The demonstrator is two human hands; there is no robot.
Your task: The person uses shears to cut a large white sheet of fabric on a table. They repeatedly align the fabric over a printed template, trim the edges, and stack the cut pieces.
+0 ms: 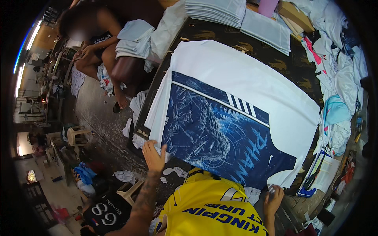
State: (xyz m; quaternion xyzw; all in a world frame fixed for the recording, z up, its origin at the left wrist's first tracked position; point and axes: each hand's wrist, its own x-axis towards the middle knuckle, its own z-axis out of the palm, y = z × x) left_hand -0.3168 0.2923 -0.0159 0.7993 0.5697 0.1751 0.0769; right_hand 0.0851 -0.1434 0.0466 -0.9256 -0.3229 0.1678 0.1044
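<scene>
A dark blue printed jersey panel (204,129) with white stripes and pale line drawings lies flat over a larger white fabric sheet (220,59) on the dark table. My left hand (154,156) rests at the near left corner of the fabric, fingers stretched out and thumb apart, touching the white edge. Beside the panel's near right end, my right hand (273,200) is closed with curled fingers. A small greyish bit shows at its fingertips, too small to name. The white fabric's cutout edge lies right above that hand.
Folded white fabric stacks (216,13) stand at the table's far edge. Loose white cloths (342,78) heap along the right, above a clipboard with papers (321,173). At far left a person (98,39) sits beside folded cloth; another person (106,214) in black is at lower left. A stool (78,135) stands on the floor.
</scene>
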